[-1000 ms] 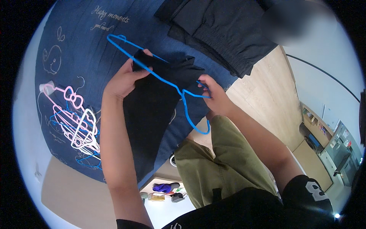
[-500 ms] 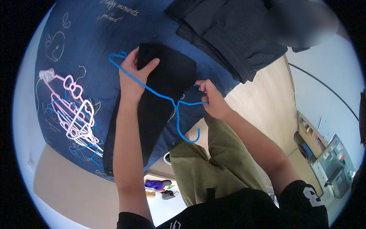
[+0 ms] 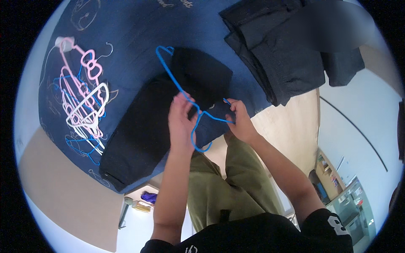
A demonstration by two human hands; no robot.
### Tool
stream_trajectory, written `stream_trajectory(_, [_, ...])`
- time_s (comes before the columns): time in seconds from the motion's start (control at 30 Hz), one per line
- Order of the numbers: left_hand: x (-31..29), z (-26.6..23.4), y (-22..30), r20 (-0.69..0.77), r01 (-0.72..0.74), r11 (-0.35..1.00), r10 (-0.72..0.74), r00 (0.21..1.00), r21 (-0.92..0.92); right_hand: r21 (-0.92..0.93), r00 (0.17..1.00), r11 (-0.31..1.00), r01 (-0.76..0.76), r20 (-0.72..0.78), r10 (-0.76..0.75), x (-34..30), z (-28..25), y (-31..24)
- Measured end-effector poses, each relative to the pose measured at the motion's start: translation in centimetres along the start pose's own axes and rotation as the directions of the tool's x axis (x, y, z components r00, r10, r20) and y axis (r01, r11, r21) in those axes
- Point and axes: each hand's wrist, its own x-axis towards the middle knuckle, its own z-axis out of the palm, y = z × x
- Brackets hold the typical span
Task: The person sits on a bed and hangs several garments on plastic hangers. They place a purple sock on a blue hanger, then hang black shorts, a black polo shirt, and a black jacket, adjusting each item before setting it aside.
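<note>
In my right hand (image 3: 242, 122) is one arm of a blue clothes hanger (image 3: 175, 80), pinched between thumb and fingers. The hanger's hook points toward me, and its far end reaches over the cloth. My left hand (image 3: 182, 122), slightly blurred, is at the hanger's neck with fingers and thumb apart; the hanger crosses its fingertips. Beneath both hands lies a long, folded black garment (image 3: 139, 122) that looks like trousers, its upper end folded over near the hanger.
Left on the dark blue bedspread (image 3: 130, 50) lies a heap of pink, white and blue hangers (image 3: 86, 105), beside a small whitish object (image 3: 64, 43). More folded dark clothes (image 3: 274, 55) lie at the far right. Wooden floor (image 3: 291, 122) shows beyond the bed's right edge.
My left hand has let go of the black garment and moved right to the hanger's neck. The garment now lies flatter. My right hand keeps the hanger; the view has shifted.
</note>
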Motion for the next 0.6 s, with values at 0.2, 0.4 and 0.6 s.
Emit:
stream_trajectory(0.2, [-4.6, -0.3, -3.3, 0.469, -0.026, 0.994, 0.073, 0.88, -0.107, -0.157, 0.969, 0.987, 0.039, 0.245, 0.001, 1.2, -1.8, -3.2])
stream_trajectory(0.4, [-1.8, 0.4, -4.1, 0.407, 0.076, 0.915, 0.101, 0.908, -0.397, -0.301, 0.853, 0.95, 0.087, 0.515, 0.085, 6.0, -7.3, -9.0])
stream_trajectory(0.6, [-0.5, 0.4, -2.3, 0.448, 0.272, 0.857, -0.055, 0.893, -0.438, -0.086, 0.998, 0.995, 0.056, 0.045, -0.052, 16.9, -6.2, -7.1])
